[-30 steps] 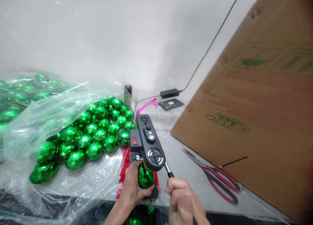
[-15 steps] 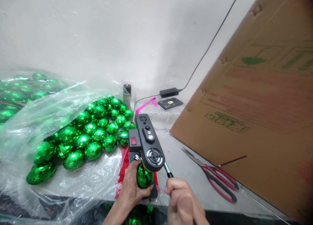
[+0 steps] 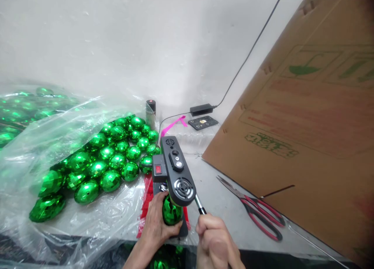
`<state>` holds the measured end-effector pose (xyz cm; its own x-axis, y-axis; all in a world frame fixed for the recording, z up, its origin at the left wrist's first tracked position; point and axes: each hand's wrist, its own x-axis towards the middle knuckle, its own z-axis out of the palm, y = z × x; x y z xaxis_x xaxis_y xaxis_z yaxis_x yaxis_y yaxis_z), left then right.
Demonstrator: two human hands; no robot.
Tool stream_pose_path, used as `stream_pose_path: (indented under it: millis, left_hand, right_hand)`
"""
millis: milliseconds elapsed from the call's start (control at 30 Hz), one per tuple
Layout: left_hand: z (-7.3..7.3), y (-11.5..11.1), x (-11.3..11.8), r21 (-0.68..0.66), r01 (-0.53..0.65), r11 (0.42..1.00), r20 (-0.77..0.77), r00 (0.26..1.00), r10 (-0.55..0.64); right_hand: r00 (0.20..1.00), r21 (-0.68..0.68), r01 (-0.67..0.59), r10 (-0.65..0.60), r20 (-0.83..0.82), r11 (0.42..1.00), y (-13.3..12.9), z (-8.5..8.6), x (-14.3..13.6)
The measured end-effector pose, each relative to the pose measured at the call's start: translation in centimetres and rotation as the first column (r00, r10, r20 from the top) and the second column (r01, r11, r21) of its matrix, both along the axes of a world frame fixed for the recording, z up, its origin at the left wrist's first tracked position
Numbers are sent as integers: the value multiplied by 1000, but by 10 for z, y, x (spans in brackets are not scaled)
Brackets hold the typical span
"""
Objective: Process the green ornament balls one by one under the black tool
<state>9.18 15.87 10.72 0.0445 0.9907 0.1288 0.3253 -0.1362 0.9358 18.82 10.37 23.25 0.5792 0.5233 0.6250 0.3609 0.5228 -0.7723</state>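
A shiny green faceted ball sits under the front end of a black bench machine that has a red switch and round vents. My left hand is wrapped round the ball's left and near side, its thumb by the base. On the right, my right hand is closed in a fist round the black grip of the machine's metal lever. The ball's top is hidden beneath the machine's head. Red material lies under the base.
Many green balls spill from a clear plastic bag on the left. Scissors with red and black handles lie right, beside a large cardboard box. Behind are a phone-like dark slab, a power adapter, pink ribbon and a dark cylinder.
The view has shifted very slightly. Both hands keep their hold on the ball and the lever, with little visible movement.
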Motion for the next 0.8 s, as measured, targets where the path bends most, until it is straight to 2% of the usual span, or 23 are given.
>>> stream_pose_path:
  millis: [200,333,467,633,800]
  left_hand:
    - [1,0,0,-8,14,1000,-17,1000,-14]
    - [-3,1,-2,0,31,1000,-48,998,-31]
    - [-9,3,-6,-2,59,998,-72,996,-59]
    - [-22,4,-8,74,67,995,-136,989,-57]
    - [-30,3,-7,159,74,985,-207,977,-40]
  right_hand:
    - [992,151,-54,36,120,987,11,-6,9]
    - [993,129,-38,23,120,991,12,-8,13]
    - [983,164,-102,74,168,981,12,-12,17]
    - [984,134,-141,124,131,981,11,-21,23]
    - [980,165,-171,150,130,971,11,-28,24]
